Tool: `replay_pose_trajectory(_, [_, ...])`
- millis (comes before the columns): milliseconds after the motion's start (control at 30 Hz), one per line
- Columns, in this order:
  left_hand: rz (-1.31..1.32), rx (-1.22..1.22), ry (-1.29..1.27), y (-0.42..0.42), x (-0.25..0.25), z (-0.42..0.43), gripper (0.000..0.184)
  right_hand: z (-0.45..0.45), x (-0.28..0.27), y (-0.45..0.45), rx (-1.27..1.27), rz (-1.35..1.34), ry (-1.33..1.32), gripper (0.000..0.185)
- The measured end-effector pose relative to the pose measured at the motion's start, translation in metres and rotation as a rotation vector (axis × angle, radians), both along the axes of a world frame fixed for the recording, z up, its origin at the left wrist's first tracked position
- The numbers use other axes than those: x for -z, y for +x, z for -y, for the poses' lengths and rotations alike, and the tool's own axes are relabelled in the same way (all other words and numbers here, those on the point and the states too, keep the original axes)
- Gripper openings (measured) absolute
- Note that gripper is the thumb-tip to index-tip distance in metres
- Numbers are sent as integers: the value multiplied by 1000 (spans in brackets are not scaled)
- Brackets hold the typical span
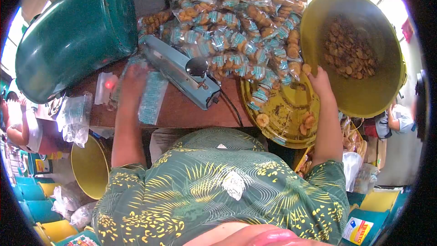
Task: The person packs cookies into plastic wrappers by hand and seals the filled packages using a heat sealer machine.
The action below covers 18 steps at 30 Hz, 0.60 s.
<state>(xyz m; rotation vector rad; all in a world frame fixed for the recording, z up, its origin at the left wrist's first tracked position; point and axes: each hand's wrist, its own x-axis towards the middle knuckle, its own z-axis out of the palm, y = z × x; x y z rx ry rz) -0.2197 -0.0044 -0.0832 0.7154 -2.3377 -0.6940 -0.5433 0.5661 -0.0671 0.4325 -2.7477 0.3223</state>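
Observation:
My left hand (134, 78) is smeared by motion over a stack of flat printed plastic bags (154, 98), left of a blue-grey bag sealer (182, 74); its fingers are unclear. On the other side, my right hand (321, 83) pinches a round cookie (307, 69) beside the rim of a tilted yellow bucket (314, 23). Many loose cookies (350, 48) lie inside that bucket. Below my right hand, a yellow lid (282, 130) carries a few loose cookies (307, 123) and a packet. Filled cookie packets (236, 36) are heaped behind the sealer.
A big green bucket (82, 32) lies tilted at the left of the brown table (177, 115). Clear plastic bags (76, 114) hang over the table's left edge. Another yellow bucket (88, 168) stands lower left. The sealer's black cord (232, 107) runs toward the lid. Other people are at both sides.

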Motion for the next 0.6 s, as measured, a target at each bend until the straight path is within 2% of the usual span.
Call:
replay_pose_trajectory(67, [231,-118,-273,10,16,-6,39,-2,10,-13,-19,46,-2,42])
replay_pose_trajectory(167, [210,9,-434,15,13,-19,32,23,-18,-5,81,312,-124,36])
replay_pose_trajectory(267, [210,42,-295,13,15,-8,27,47,-55,35,-30,418,-120,29])
replay_pose_trajectory(300, [210,50,-291,13,19,-3,26,41,-51,35,-125,492,-345,30])
replay_pose_trajectory(367, [214,75,-287,12,26,9,25,29,-53,54,-185,543,-475,35])
replay_pose_trajectory(400, [199,61,-278,12,26,10,25,36,-82,90,-148,526,-377,40])
replay_pose_trajectory(467, [181,41,-248,13,30,9,25,13,-89,124,-130,431,-48,51])
replay_pose_trajectory(567, [82,-105,145,14,45,35,26,-15,-83,168,-47,672,127,57])
replay_pose_trajectory(600, [29,-106,130,16,43,42,26,-19,-78,176,-16,652,130,58])
